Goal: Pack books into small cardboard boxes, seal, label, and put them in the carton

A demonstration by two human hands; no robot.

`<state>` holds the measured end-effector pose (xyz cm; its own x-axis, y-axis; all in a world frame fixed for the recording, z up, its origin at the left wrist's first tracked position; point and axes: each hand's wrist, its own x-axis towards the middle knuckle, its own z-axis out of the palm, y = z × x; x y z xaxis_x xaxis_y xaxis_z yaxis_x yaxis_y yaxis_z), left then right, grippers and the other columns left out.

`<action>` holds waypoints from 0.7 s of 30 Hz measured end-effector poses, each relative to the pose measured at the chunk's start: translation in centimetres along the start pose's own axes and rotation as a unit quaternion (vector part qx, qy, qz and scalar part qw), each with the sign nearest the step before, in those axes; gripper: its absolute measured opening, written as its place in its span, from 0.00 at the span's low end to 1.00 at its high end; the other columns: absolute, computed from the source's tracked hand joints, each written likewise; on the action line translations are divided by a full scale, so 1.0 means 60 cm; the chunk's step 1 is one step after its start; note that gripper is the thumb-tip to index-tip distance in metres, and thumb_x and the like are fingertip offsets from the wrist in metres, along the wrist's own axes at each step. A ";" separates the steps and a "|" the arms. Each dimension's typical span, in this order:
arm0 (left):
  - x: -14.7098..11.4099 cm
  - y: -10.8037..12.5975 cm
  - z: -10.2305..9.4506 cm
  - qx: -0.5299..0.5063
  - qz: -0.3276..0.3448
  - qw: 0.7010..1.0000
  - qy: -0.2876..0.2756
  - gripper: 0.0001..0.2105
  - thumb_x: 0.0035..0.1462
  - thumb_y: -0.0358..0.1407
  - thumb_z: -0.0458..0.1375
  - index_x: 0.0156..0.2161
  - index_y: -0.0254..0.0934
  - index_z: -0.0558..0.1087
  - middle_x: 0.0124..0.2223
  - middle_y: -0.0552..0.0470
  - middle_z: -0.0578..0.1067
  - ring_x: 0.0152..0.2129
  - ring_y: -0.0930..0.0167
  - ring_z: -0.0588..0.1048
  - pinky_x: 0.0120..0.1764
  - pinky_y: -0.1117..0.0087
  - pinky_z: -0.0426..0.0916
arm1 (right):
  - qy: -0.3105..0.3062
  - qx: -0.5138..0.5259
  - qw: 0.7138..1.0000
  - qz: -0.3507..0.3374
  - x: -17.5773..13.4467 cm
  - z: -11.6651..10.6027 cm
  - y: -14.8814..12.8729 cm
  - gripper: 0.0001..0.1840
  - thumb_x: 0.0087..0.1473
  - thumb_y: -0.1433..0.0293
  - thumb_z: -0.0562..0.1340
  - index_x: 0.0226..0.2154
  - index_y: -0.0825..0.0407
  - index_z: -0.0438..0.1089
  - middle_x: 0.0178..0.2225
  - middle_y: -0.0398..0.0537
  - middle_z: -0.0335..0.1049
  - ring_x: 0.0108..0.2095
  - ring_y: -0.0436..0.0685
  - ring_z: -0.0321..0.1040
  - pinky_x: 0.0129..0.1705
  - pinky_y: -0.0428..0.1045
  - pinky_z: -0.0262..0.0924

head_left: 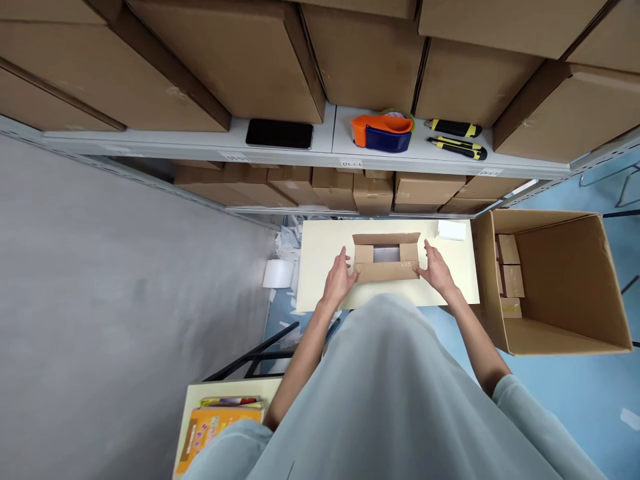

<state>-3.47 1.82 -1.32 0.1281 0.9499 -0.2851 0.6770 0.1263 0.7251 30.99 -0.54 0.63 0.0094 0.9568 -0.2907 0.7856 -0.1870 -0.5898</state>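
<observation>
A small cardboard box (387, 271) lies on the pale yellow table (320, 240) in front of me. Its long flaps stand spread outward and its short end flaps are folded in, with a grey surface showing through the gap between them. At the box's left end is my left hand (340, 277), fingers apart and the thumb by the near left corner. On the other side my right hand (436, 270) has its fingers spread, the thumb touching the near right corner. Neither hand is closed around the box. A small white box (451, 230) sits at the table's far right corner.
A large open carton (565, 280) holding several small boxes stands right of the table. The shelf (325, 143) ahead carries a phone (279, 134), an orange and blue tape dispenser (383, 132), two cutters (456, 128) and cartons. Books (220, 430) lie on another table at lower left.
</observation>
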 end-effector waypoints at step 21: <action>0.022 -0.015 0.010 -0.023 0.070 0.997 0.021 0.05 0.67 0.38 0.60 0.43 0.42 0.78 0.51 0.46 0.78 0.46 0.63 0.81 0.54 0.60 0.75 | 0.030 0.137 0.990 0.005 0.007 0.038 0.029 0.13 0.65 0.59 0.62 0.46 0.47 0.77 0.47 0.51 0.77 0.44 0.60 0.78 0.52 0.56 0.72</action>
<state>-3.44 2.79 -2.72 0.1883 0.9701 -0.1529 0.6208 0.0031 0.7840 30.96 -0.96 -2.22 0.0591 0.9648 -0.2563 0.5889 -0.2410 -0.7714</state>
